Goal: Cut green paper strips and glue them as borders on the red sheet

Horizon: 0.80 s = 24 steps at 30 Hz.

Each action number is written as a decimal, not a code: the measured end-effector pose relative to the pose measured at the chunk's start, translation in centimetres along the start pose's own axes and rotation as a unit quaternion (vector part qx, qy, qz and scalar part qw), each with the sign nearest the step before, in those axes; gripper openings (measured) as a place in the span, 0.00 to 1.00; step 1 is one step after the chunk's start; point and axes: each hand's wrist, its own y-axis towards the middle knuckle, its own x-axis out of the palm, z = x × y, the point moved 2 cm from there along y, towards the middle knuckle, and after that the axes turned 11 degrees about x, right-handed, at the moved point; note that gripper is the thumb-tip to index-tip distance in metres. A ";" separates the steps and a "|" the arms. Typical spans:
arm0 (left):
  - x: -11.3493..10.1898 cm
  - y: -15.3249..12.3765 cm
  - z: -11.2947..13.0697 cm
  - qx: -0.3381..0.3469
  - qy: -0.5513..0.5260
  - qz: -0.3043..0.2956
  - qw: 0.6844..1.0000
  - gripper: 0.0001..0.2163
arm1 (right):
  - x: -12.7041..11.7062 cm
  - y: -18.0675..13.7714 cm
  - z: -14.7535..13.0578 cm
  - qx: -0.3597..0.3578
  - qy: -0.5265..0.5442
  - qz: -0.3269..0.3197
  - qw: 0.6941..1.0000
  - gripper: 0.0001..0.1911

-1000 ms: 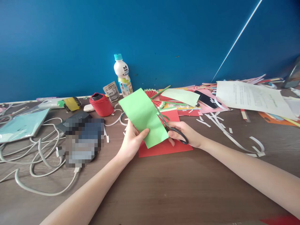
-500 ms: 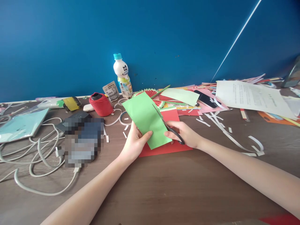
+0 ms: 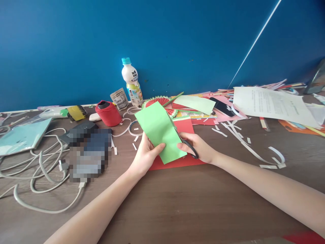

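A sheet of green paper [image 3: 158,128] is held up in front of me, tilted, with my left hand [image 3: 148,152] gripping its lower left edge, thumb on top. My right hand [image 3: 196,147] is closed round the dark handles of a pair of scissors [image 3: 190,147] at the sheet's right edge. Most of the blades are hidden by the green paper. Red paper [image 3: 181,163] lies on the table under both hands. Just behind the green sheet are red and green pleated paper fans [image 3: 156,102] and a pale green sheet [image 3: 195,104].
A bottle [image 3: 132,83] stands by the blue wall, with a red wrapped roll [image 3: 108,113] left of it. White cables [image 3: 42,169] and a blurred-out device [image 3: 90,156] lie on the left. Paper strips [image 3: 245,145], a black phone [image 3: 222,106] and a printed sheet [image 3: 273,105] are on the right.
The scissor blades show less beside the green paper's right edge than before. The sheet has shifted very slightly; both hands keep their holds.
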 end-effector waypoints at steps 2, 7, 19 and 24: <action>0.0 0.0 -0.1 0.000 -0.002 -0.001 1.000 0.34 | 0.0 0.0 0.0 -0.001 -0.006 0.000 1.000 0.13; -0.1 0.0 -0.2 0.000 -0.008 -0.002 1.000 0.34 | -0.2 0.0 0.2 -0.010 -0.022 0.007 1.000 0.12; -0.1 0.0 -0.2 -0.011 -0.014 0.000 1.000 0.34 | -0.1 0.0 0.2 -0.016 -0.027 0.019 0.999 0.14; -0.1 0.0 -0.2 -0.016 -0.016 0.003 1.000 0.34 | 0.0 -0.1 0.2 0.005 -0.014 0.013 1.000 0.15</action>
